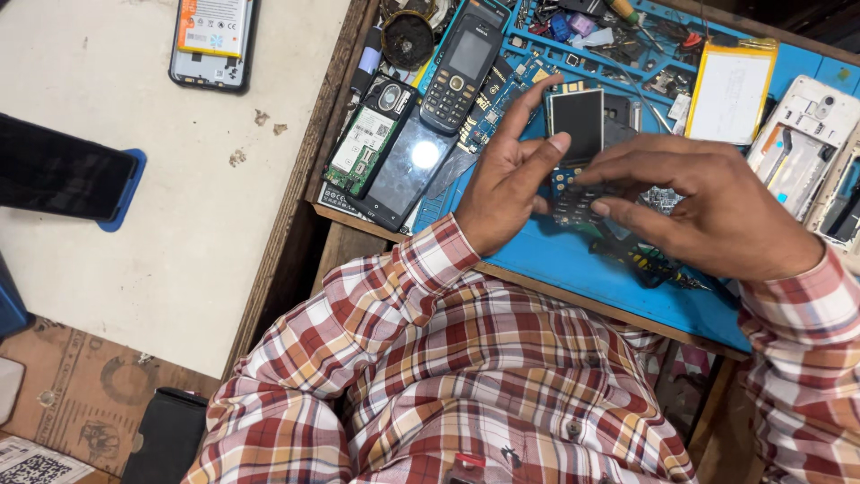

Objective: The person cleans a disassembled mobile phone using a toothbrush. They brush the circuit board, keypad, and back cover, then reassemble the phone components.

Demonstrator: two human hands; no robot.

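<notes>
Checked shirt [466,376] in red, white and yellow fills the lower part of the view, closest to the camera, and both sleeves reach forward to a blue mat [591,278] on the wooden surface [345,235]. Left hand [511,175] is half open, with the fingers spread and the thumb and forefinger resting on a small opened phone [578,148], whose dark screen shows above and whose keypad part lies below between the two hands. Right hand [708,202] is curved over the lower part of this phone, its fingertips pinched narrow on the keypad area; what exactly they grip is hidden. To do this step well, I judge that the left hand should press the body flat and steady on the mat, while the right hand works with light, small force at the edge, because the thin parts can bend or crack. Just beside, to the left, lie a black keypad phone [459,73], a green circuit board [369,143] and a shiny glass panel [408,170]; small loose parts are very near, so slow movements are safer.
</notes>
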